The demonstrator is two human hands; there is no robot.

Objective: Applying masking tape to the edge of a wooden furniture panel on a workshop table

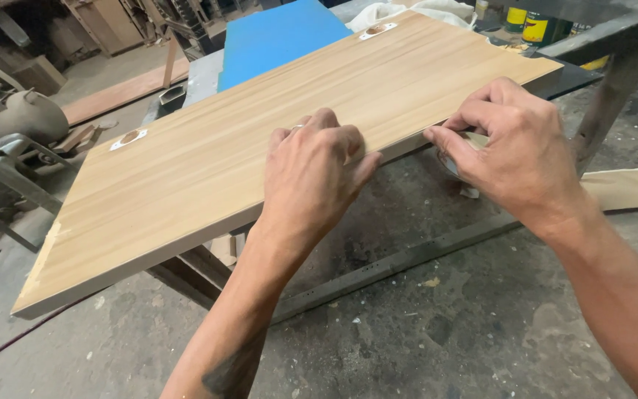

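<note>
A long wood-grain panel (208, 148) lies flat across a metal work frame, with two round hinge cups (128, 138) along its far edge. My left hand (311, 174) rests curled on the panel's near edge, fingers folded and thumb pressed against the edge strip. My right hand (515, 151) is just to the right, pinching the same edge with thumb and fingers. It also holds a small roll of edge tape (474, 140), mostly hidden beneath the palm.
A blue board (275, 37) lies behind the panel. Paint cans (537, 26) and white cloth (407, 11) sit at the back right. A grey machine (9, 125) stands at the left. Dusty concrete floor (422, 325) and a dark metal rail (400, 258) lie below.
</note>
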